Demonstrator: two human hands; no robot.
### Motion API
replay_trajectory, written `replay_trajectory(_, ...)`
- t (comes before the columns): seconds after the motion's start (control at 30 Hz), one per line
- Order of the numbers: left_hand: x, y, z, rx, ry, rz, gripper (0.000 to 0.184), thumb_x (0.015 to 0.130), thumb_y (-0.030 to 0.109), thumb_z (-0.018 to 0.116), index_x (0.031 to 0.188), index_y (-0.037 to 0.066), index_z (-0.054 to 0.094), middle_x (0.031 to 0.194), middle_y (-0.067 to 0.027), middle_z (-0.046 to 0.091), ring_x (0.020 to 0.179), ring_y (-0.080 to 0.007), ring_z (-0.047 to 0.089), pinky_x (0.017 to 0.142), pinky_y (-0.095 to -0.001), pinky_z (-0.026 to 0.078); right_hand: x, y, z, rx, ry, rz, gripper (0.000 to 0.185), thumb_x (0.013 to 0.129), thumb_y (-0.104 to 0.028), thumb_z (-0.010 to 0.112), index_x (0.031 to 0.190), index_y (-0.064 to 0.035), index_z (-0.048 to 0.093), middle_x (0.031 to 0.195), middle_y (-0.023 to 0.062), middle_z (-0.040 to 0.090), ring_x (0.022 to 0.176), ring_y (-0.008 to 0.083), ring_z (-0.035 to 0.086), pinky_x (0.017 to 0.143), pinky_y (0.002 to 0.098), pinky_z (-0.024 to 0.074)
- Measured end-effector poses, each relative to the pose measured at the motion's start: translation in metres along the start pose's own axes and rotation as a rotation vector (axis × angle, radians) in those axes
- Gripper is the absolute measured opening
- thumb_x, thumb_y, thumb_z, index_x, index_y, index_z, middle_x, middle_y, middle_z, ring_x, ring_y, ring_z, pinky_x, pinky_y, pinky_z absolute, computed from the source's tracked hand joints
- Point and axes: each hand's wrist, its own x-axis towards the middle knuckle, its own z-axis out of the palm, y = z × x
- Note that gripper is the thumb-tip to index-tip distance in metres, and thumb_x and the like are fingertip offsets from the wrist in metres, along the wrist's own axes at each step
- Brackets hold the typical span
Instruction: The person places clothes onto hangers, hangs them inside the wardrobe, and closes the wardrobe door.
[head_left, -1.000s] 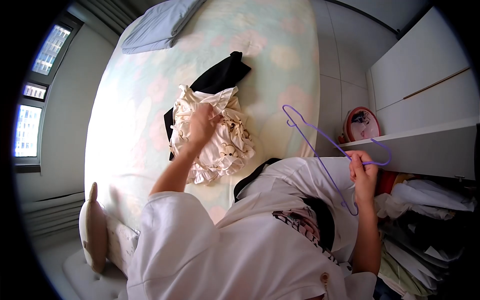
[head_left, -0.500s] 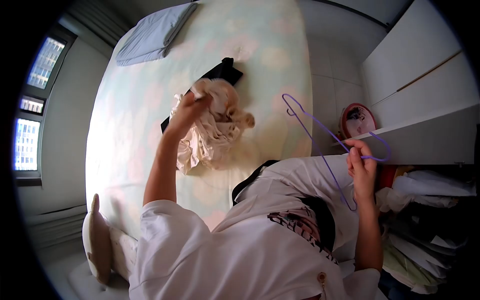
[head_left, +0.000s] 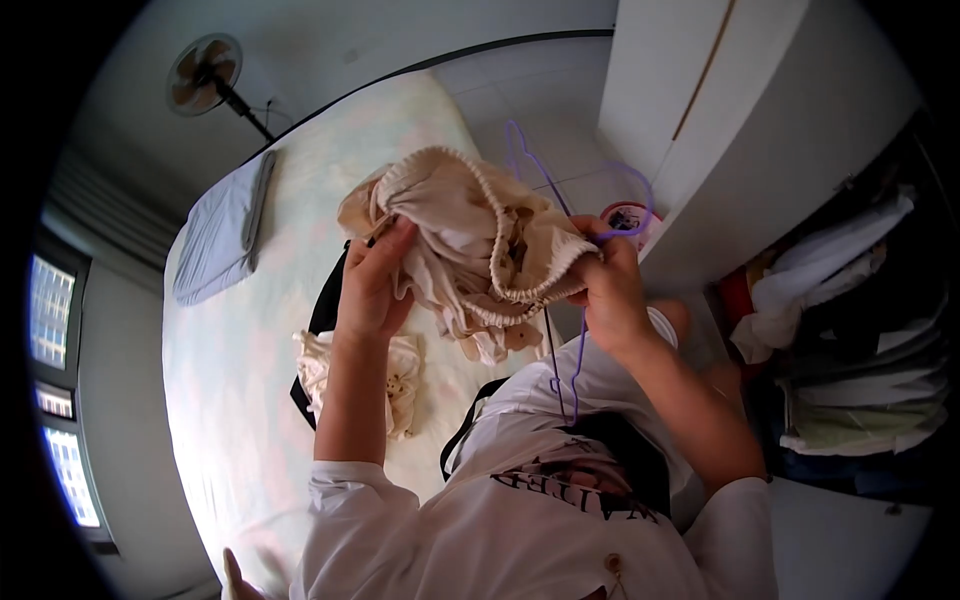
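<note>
you are now holding a cream garment [head_left: 450, 200] up in the middle of the frame, raised off the bed [head_left: 390, 120]. your left hand [head_left: 375, 285] is gripping one side, while your right hand [head_left: 615, 290], farther right before, is now pinching its gathered edge too. the purple hanger [head_left: 650, 190] is now passing partly behind the garment. a fan [head_left: 205, 75] is now showing at upper left.

Daylight brightens the window [head_left: 55, 400] at left. A fan [head_left: 205, 75] stands beyond the bed [head_left: 235, 390]. White cabinet [head_left: 750, 130], tiled floor [head_left: 490, 105], dim wall [head_left: 330, 50], probably grey
</note>
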Motion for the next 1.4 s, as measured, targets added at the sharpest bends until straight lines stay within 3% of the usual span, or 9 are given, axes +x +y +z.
replay_trajectory(0.13,0.013,-0.005,-0.011,0.407,0.176,-0.2,0.04,0.082,0.009,0.052,0.119,-0.001,0.04,0.113,-0.0121,0.051,0.102,-0.021,0.052,0.08,-0.0335,0.046,-0.013,-0.037,-0.03,-0.128,0.007,-0.126,0.023,0.072,0.004,0.047,0.092,-0.0014,0.057,0.067,-0.0009,0.052,0.051,0.0016,0.041,0.041,0.0166,0.0298)
replay_trajectory(0.2,0.016,-0.026,-0.009,1.316,0.177,0.086,0.048,0.075,0.011,0.061,0.118,0.004,0.041,0.108,-0.011,0.052,0.099,-0.0219,0.052,0.08,-0.0336,0.044,-0.015,-0.048,-0.034,-0.184,0.033,-0.166,0.025,0.071,0.007,0.044,0.091,-0.0003,0.057,0.067,-0.0002,0.053,0.051,0.0026,0.044,0.042,0.0166,0.0327)
replay_trajectory(0.3,0.013,-0.054,0.038,1.019,-0.198,0.138,0.068,0.062,0.018,0.075,0.117,0.003,0.04,0.117,-0.0131,0.044,0.108,-0.0234,0.043,0.089,-0.0359,0.037,-0.011,-0.053,-0.031,-0.252,0.05,-0.199,0.024,0.072,0.007,0.043,0.09,0.0018,0.058,0.075,0.0036,0.057,0.064,0.0064,0.051,0.054,0.0204,0.0412)
replay_trajectory(0.5,0.024,-0.093,0.08,0.969,-0.478,-0.049,0.035,0.07,0.015,0.067,0.1,0.002,0.054,0.09,-0.0164,0.057,0.078,-0.0268,0.059,0.066,-0.0322,0.045,-0.009,-0.058,-0.038,-0.397,0.008,-0.345,0.021,0.073,0.005,0.044,0.089,0.0025,0.058,0.077,0.0033,0.057,0.069,0.0066,0.051,0.062,0.0201,0.0414)
replay_trajectory(0.67,0.043,-0.083,0.084,1.185,-0.271,0.497,0.026,0.072,-0.001,0.053,0.098,0.003,0.056,0.082,-0.015,0.054,0.072,-0.0329,0.056,0.06,-0.0374,0.045,-0.01,-0.072,-0.063,-0.685,0.113,-0.511,0.021,0.071,0.006,0.046,0.089,0.0036,0.058,0.073,0.0024,0.057,0.067,0.0057,0.05,0.061,0.0193,0.04)
replay_trajectory(0.73,0.054,-0.074,0.079,1.334,-0.217,0.687,0.03,0.074,-0.005,0.048,0.102,0.001,0.056,0.081,-0.014,0.055,0.063,-0.0212,0.055,0.055,-0.0279,0.044,-0.01,-0.074,-0.072,-0.73,0.147,-0.542,0.021,0.069,0.006,0.047,0.087,0.0029,0.058,0.072,0.0034,0.057,0.064,0.008,0.051,0.058,0.022,0.0413)
replay_trajectory(1.0,0.086,-0.048,0.069,1.241,0.011,0.664,0.028,0.078,-0.004,0.044,0.102,0.004,0.056,0.075,-0.0069,0.056,0.054,-0.009,0.044,0.053,-0.0208,0.038,-0.007,-0.063,-0.093,-1.052,0.381,-0.657,0.025,0.064,0.006,0.054,0.088,0.0007,0.058,0.068,0.0044,0.056,0.054,0.0079,0.048,0.052,0.0213,0.0411)
replay_trajectory(1.33,0.116,-0.028,0.037,1.303,0.149,0.046,0.025,0.077,0.001,0.045,0.1,0.002,0.056,0.089,-0.0117,0.058,0.075,-0.0181,0.059,0.064,-0.0282,0.047,-0.015,-0.072,-0.094,-0.997,0.353,-0.464,0.031,0.061,0.004,0.058,0.091,-0.0003,0.059,0.072,0.0,0.054,0.054,0.0039,0.04,0.049,0.0186,0.0354)
replay_trajectory(1.4,0.124,-0.044,0.023,0.678,0.135,-0.144,0.025,0.078,0.001,0.045,0.102,-0.002,0.052,0.089,-0.0096,0.058,0.076,-0.0169,0.059,0.064,-0.0284,0.048,-0.015,-0.07,-0.094,-0.967,0.339,-0.43,0.031,0.061,0.004,0.058,0.091,-0.0001,0.059,0.072,0.0001,0.054,0.055,0.0037,0.04,0.049,0.0185,0.0353)
